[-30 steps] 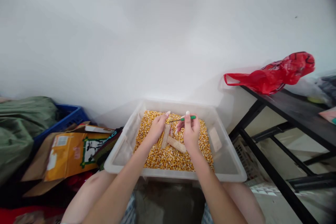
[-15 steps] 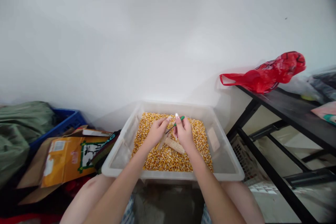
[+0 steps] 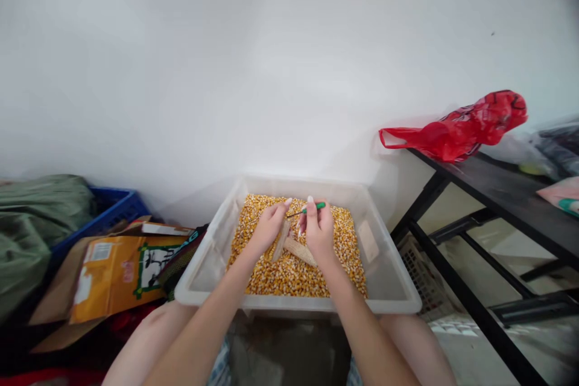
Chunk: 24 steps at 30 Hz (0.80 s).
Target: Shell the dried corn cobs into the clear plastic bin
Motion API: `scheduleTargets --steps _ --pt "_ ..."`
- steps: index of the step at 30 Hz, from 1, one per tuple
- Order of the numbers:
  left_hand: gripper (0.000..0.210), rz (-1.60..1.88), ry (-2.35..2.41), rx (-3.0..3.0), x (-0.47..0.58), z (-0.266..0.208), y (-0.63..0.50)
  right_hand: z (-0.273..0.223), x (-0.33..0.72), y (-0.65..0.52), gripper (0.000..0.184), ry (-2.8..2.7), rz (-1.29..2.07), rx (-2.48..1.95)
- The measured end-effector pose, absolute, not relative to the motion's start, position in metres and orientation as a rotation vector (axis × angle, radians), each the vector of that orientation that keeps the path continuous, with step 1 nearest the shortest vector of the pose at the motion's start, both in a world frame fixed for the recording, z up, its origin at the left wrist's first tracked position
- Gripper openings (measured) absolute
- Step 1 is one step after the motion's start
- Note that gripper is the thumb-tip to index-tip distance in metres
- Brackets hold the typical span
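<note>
A clear plastic bin (image 3: pixel 199 280) rests across my knees, holding a bed of loose corn kernels (image 3: pixel 271 283). Over the kernels, my right hand (image 3: pixel 320 234) pinches a screwdriver (image 3: pixel 320 205) with a green handle and a thin dark shaft pointing left. The shaft's end reaches the fingers of my left hand (image 3: pixel 269 228), which are closed; whatever they hold is hidden. Beneath the hands lie two stripped corn cobs, a pale cob (image 3: pixel 299 251) slanting right and a narrower cob (image 3: pixel 281 241) beside it.
To the right stands a black metal-framed table (image 3: pixel 502 193) with a red plastic bag (image 3: pixel 470 126) on it. A white basket (image 3: pixel 423 277) sits below. On the left are an orange cardboard box (image 3: pixel 111 274) and a blue crate (image 3: pixel 115 205) with green cloth (image 3: pixel 40 217). A white wall rises behind.
The screwdriver has turned from a steep slant to nearly level, its handle shifting right. My right hand has moved slightly right, and my left hand stays close to its earlier place.
</note>
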<state>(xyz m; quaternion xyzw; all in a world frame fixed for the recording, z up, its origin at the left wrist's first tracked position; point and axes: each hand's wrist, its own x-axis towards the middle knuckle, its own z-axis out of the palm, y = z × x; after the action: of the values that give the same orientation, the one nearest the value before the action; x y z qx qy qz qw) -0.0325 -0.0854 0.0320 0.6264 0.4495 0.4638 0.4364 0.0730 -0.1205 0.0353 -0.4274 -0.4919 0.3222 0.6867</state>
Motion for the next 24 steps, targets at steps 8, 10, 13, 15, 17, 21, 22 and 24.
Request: scheduleTargets --steps 8,10,13,15,17,21,22,24 --pt "0.03 1.057 1.156 1.887 -0.03 0.029 -0.089 0.029 0.091 -0.108 0.033 -1.339 0.708 -1.096" --pt "0.03 1.039 1.17 1.88 -0.029 0.029 -0.089 0.028 0.092 -0.108 0.032 -1.411 0.633 -1.127" --pt "0.034 1.088 1.185 1.746 -0.03 0.03 -0.086 0.032 0.092 -0.11 0.031 -1.329 0.595 -1.109" --pt "0.037 1.128 1.197 1.625 -0.031 0.031 -0.084 0.035 0.091 -0.111 0.032 -1.205 0.675 -1.038" --pt "0.037 1.13 1.188 1.509 -0.031 0.031 -0.084 0.038 0.089 -0.112 0.032 -1.117 0.779 -0.962" --pt "0.037 1.107 1.145 1.367 -0.031 0.033 -0.085 0.038 0.085 -0.11 0.032 -1.05 0.86 -0.896" --pt "0.036 1.11 1.139 1.357 -0.031 0.033 -0.085 0.037 0.085 -0.109 0.032 -1.032 0.868 -0.884" --pt "0.036 1.112 1.126 1.352 -0.031 0.034 -0.086 0.035 0.084 -0.108 0.033 -0.999 0.891 -0.859"
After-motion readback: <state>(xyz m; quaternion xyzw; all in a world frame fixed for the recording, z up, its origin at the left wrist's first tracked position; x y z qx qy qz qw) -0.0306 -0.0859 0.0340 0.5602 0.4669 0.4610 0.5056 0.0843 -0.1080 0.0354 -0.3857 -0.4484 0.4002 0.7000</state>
